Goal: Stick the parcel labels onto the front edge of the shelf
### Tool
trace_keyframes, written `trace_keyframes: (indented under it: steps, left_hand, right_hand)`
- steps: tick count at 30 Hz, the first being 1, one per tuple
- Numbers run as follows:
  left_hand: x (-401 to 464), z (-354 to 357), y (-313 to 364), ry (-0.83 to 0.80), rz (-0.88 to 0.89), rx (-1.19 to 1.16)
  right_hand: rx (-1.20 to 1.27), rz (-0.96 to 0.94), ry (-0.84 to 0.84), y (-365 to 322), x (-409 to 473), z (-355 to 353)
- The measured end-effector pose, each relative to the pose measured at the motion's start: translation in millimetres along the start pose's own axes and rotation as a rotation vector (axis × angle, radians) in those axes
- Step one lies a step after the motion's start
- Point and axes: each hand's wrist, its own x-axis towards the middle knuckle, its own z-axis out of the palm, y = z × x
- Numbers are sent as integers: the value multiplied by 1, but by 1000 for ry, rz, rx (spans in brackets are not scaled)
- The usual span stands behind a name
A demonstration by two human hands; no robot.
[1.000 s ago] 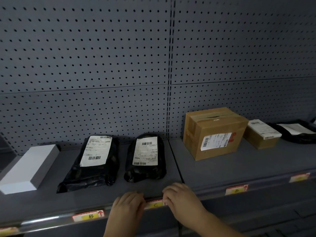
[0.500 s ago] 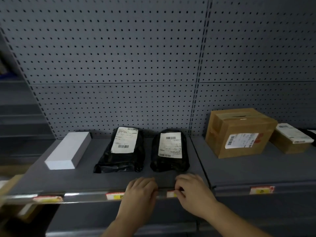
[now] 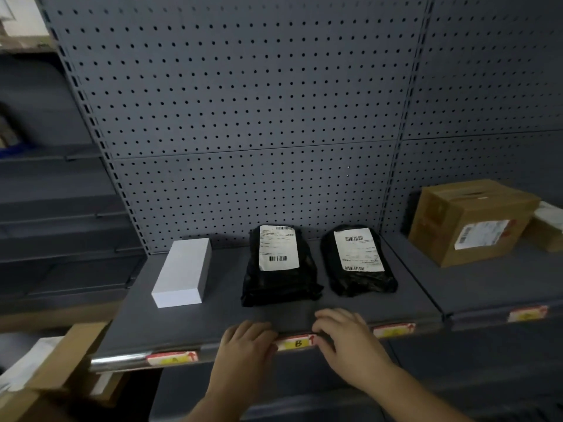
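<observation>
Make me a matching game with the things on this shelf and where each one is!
Things:
1. white rectangular box
2. brown cardboard box
3. yellow paper label marked B
4. left black plastic parcel

Places:
a. between the two hands on the shelf's front edge
b. far left on the shelf
c. right shelf section
d. just right of the white box

Pairs: 1-b, 2-c, 3-a, 4-d

I read "B" and a red arrow on the shelf-edge label (image 3: 297, 342) | parcel waybills: barcodes, print illegible to me
</observation>
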Motion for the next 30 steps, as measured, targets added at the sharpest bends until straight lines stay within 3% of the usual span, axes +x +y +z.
trace_keyframes:
  steps: [5,12,30]
  left_hand:
    - [-5,3,-4,52,45,-63]
    - [6,4,4,16,-31,-90]
    - [10,8,-3,-48,-26,-133]
  right_hand:
    - [-82,50,45,-1,-3,12]
    - [-122,24,31,6,0,11]
    - [-44,-53,-35,15,5,14]
